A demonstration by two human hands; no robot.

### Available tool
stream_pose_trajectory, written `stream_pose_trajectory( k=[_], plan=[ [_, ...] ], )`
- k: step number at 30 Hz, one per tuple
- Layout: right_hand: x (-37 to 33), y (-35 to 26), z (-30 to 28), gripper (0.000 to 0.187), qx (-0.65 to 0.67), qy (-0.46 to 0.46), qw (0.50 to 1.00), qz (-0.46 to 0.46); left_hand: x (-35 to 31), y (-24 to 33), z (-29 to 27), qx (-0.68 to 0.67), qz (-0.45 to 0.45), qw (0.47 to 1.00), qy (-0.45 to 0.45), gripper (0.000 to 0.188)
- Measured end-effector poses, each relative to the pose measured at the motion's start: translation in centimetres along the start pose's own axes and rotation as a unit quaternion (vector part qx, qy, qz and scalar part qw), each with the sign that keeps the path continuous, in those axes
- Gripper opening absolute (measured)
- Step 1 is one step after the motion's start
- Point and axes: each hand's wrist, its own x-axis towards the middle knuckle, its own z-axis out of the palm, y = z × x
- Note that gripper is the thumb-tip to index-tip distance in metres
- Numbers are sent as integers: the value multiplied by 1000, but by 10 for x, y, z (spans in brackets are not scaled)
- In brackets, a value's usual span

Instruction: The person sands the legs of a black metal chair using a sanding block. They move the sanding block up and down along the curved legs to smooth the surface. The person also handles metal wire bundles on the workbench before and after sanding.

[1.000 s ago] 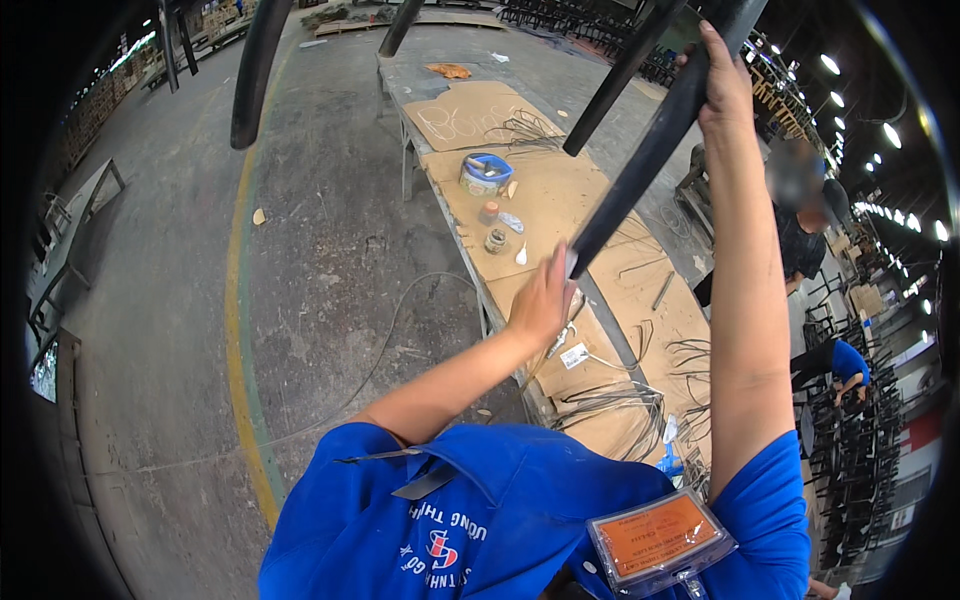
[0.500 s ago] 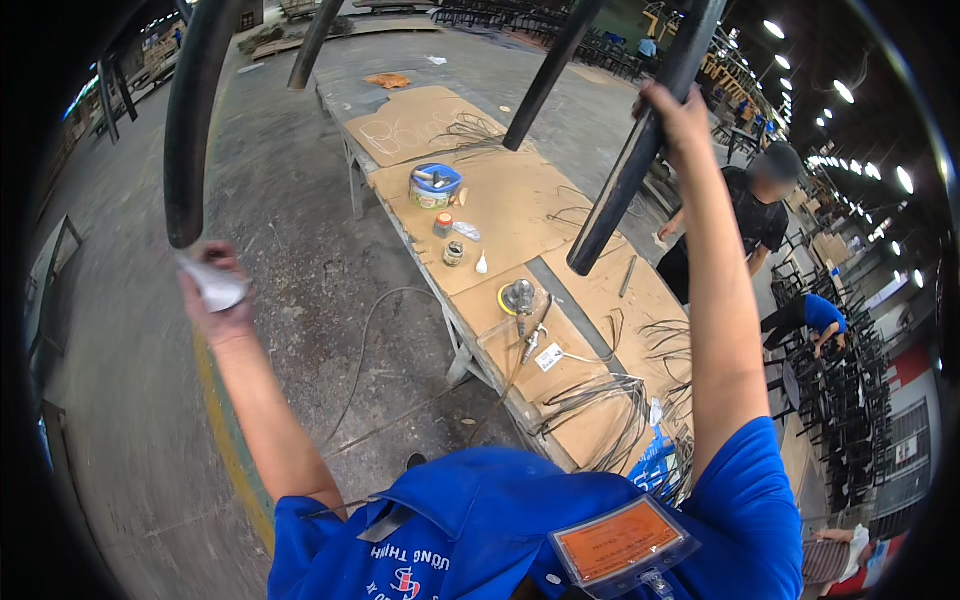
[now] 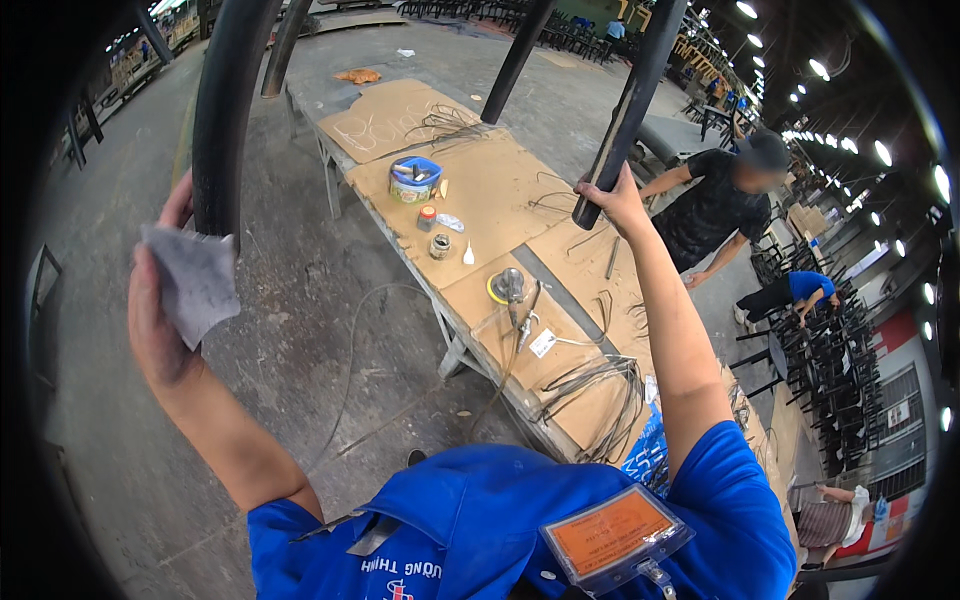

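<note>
My left hand (image 3: 150, 320) is closed on a grey, mottled sheet of sandpaper (image 3: 190, 285), its fingers behind the lower end of the near left black furniture leg (image 3: 230, 115). The sandpaper spreads beside and partly over that leg end. My right hand (image 3: 622, 200) grips the near right black furniture leg (image 3: 640, 80) close to its lower end. Further off hang two more black legs, one of them a slanting leg (image 3: 518, 62) over the table. The frame that they belong to is out of view above.
Below stands a cardboard-covered table (image 3: 480, 220) with a blue-rimmed tub (image 3: 415, 178), small jars, a disc sander (image 3: 507, 287) and thin cords. A hose (image 3: 350, 370) lies on the floor. A person in black (image 3: 715, 205) works beyond the table; stacked black chairs (image 3: 840, 370) stand right.
My left hand has risen up beside the left leg, and the sandpaper is spread wider. My right hand has slid down its leg toward the lower end. The legs have shifted slightly.
</note>
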Motion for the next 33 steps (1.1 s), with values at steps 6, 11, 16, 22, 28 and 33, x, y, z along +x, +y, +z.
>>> stream_pose_trajectory(
  k=[6, 11, 16, 22, 28, 33],
  plan=[
    [-20, -10, 6, 67, 24, -41, 999, 21, -3, 8, 2, 235, 13, 972, 13, 53],
    [-33, -1, 10, 82, 3, -34, 999, 27, -20, 15, 19, 222, 43, 973, -48, 47],
    [-34, 6, 12, 82, 33, -56, 996, 55, -31, 31, 41, 241, 122, 951, -147, 59],
    [-19, 11, 10, 76, 126, -137, 980, 76, -40, 44, 62, 255, 131, 934, -215, 57],
    [6, 21, 19, 70, 218, -235, 947, 35, -40, 53, 76, 276, 126, 928, -216, 54],
    [24, 33, 30, 68, 210, -240, 947, 29, -40, 45, 82, 271, 132, 941, -154, 56]
  ],
)
